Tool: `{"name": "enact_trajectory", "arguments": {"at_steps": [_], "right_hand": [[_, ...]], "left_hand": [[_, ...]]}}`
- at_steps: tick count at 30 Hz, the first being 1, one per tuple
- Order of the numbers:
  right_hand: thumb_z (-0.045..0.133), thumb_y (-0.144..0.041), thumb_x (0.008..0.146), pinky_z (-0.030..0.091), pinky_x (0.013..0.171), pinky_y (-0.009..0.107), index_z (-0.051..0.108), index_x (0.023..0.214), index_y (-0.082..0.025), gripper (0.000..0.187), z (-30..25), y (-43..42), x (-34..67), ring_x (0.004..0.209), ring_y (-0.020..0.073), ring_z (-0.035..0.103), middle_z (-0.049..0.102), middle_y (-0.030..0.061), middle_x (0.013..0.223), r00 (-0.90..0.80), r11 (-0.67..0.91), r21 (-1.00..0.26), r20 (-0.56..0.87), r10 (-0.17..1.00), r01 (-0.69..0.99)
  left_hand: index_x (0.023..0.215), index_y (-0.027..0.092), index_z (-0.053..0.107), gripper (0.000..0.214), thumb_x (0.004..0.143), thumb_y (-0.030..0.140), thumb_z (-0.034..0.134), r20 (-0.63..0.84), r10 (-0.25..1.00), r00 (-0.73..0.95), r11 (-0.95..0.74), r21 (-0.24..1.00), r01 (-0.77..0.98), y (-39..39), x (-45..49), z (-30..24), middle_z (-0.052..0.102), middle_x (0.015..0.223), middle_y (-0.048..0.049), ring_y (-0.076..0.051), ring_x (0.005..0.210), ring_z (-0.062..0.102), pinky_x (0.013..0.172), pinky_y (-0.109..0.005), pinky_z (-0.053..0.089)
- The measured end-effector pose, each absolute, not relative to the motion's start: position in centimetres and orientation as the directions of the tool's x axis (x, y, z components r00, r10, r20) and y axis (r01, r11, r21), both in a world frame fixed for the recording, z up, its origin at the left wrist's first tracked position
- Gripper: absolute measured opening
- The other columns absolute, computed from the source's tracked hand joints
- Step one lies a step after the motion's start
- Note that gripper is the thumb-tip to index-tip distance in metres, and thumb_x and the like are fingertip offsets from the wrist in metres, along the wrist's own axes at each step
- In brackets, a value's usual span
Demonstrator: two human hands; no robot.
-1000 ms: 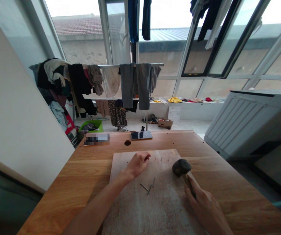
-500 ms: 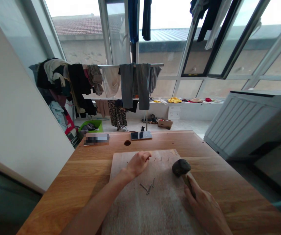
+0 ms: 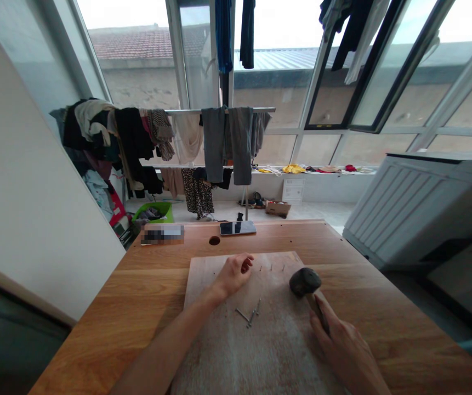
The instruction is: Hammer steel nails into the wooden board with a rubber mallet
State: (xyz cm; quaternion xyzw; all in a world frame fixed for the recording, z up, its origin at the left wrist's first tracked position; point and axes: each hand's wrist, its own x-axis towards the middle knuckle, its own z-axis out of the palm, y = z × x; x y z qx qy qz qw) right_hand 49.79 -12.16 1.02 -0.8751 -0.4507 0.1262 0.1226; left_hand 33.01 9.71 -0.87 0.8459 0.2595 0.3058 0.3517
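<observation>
My left hand (image 3: 232, 274) rests on a pale wooden board (image 3: 260, 340) on the table, its fingers curled in a pinch near the first of a row of small nails (image 3: 271, 268) standing in the board; whether a nail is between the fingertips is too small to tell. My right hand (image 3: 342, 345) grips the handle of a hammer (image 3: 305, 282), whose dark head rests on the board's right edge. A few loose nails (image 3: 249, 315) lie on the board between my hands.
The board lies on a brown wooden table (image 3: 145, 291) with a round hole (image 3: 214, 240). A phone (image 3: 238, 227) lies at the far edge. A white wall panel stands left, a white cabinet (image 3: 420, 203) right, and a clothes rack (image 3: 219, 137) behind.
My left hand's fingers have lifted slightly at the nail row. The right hand and hammer have stayed in place.
</observation>
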Motion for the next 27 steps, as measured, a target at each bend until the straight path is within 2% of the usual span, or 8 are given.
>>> {"name": "enact_trajectory", "arguments": {"at_steps": [3,5,9,13,18,24,27], "right_hand": [[0.024,-0.039,0.096,0.051,0.079,0.04,0.042,0.145,-0.02,0.056,1.2,-12.1,49.7,0.098,0.0316,0.071,0.075,0.0126,0.105,0.576,-0.581,-0.311,-0.119,0.809,0.752],[0.023,-0.039,0.096,0.051,0.079,0.039,0.042,0.145,-0.021,0.056,1.3,-12.1,49.6,0.098,0.0309,0.071,0.075,0.0118,0.104,0.575,-0.581,-0.311,-0.12,0.809,0.752],[0.022,-0.04,0.096,0.051,0.079,0.037,0.042,0.145,-0.021,0.056,1.2,-12.2,49.6,0.099,0.0296,0.071,0.075,0.0108,0.105,0.562,-0.567,-0.318,-0.116,0.819,0.76],[0.022,-0.039,0.096,0.052,0.078,0.038,0.043,0.144,-0.019,0.057,1.1,-12.2,49.7,0.098,0.0302,0.071,0.075,0.0119,0.105,0.56,-0.561,-0.327,-0.107,0.822,0.761],[0.025,-0.039,0.095,0.052,0.081,0.04,0.043,0.145,-0.02,0.056,1.5,-12.1,49.6,0.1,0.0306,0.071,0.074,0.0125,0.11,0.579,-0.582,-0.309,-0.11,0.808,0.752],[0.024,-0.039,0.096,0.052,0.084,0.04,0.042,0.146,-0.02,0.056,1.5,-12.0,49.5,0.104,0.0304,0.07,0.073,0.0123,0.115,0.569,-0.574,-0.327,-0.121,0.813,0.751],[0.024,-0.038,0.096,0.052,0.083,0.039,0.043,0.145,-0.02,0.056,1.5,-12.1,49.6,0.102,0.0297,0.07,0.074,0.0117,0.11,0.571,-0.576,-0.316,-0.118,0.813,0.754]], "left_hand": [[0.105,0.013,0.061,0.031,0.075,0.006,0.06,0.314,0.685,0.657,-0.546,0.819,0.179,9.9,32.7,-1.2,0.067,0.094,-0.0038,-0.011,0.074,0.063,0.068,-0.024,0.055],[0.107,0.014,0.061,0.032,0.076,0.008,0.061,0.32,0.668,0.672,-0.58,0.79,0.199,9.9,32.1,-0.8,0.065,0.096,-0.004,-0.012,0.078,0.063,0.071,-0.026,0.055],[0.095,0.014,0.062,0.022,0.074,0.011,0.065,0.342,0.583,0.737,-0.765,0.537,0.356,9.8,30.8,0.9,0.06,0.097,-0.0053,-0.019,0.093,0.059,0.087,-0.033,0.051],[0.082,0.016,0.061,0.008,0.075,0.014,0.064,0.235,0.552,0.8,-0.82,0.327,0.47,9.6,30.6,2.6,0.056,0.099,-0.0065,-0.021,0.097,0.057,0.09,-0.033,0.048],[0.073,0.015,0.062,0.002,0.074,0.014,0.062,0.145,0.552,0.821,-0.828,0.216,0.518,9.2,31.7,3.2,0.059,0.098,-0.0084,-0.022,0.094,0.058,0.086,-0.033,0.049],[0.087,0.01,0.065,0.01,0.081,0.014,0.058,0.12,0.472,0.873,-0.881,0.036,0.471,9.1,32.1,2.9,0.063,0.1,-0.0148,-0.026,0.096,0.06,0.086,-0.036,0.049],[0.09,0.011,0.063,0.008,0.083,0.014,0.059,0.093,0.465,0.88,-0.885,0.028,0.465,9.2,31.8,3.1,0.067,0.092,-0.0123,-0.024,0.091,0.063,0.085,-0.034,0.049]]}}
